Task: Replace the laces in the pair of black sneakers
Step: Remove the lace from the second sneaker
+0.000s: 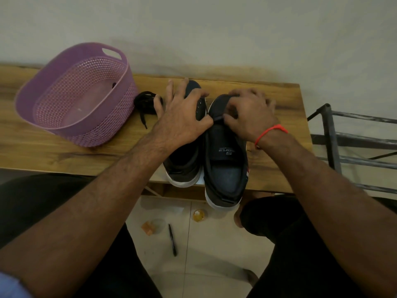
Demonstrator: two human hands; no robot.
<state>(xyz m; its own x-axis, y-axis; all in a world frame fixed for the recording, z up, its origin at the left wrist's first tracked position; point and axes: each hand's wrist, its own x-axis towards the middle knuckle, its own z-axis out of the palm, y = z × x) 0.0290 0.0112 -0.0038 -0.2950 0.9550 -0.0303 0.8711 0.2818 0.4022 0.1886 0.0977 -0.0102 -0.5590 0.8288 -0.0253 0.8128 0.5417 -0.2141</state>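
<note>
right sneaker [225, 160] nearest, beside left sneaker [182, 160] on the table [53, 147]. right hand [251, 115] pinches the sneaker's forepart; left hand [182, 117] rests spread, steadying. keep the eyelets exposed. black lace [145, 102] lies beyond, by the purple basket [75, 93].

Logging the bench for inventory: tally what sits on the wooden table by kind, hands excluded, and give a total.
Black sneakers: 2, left sneaker and right sneaker
Purple basket: 1
Loose black lace, in a bundle: 1
Total: 4
</note>
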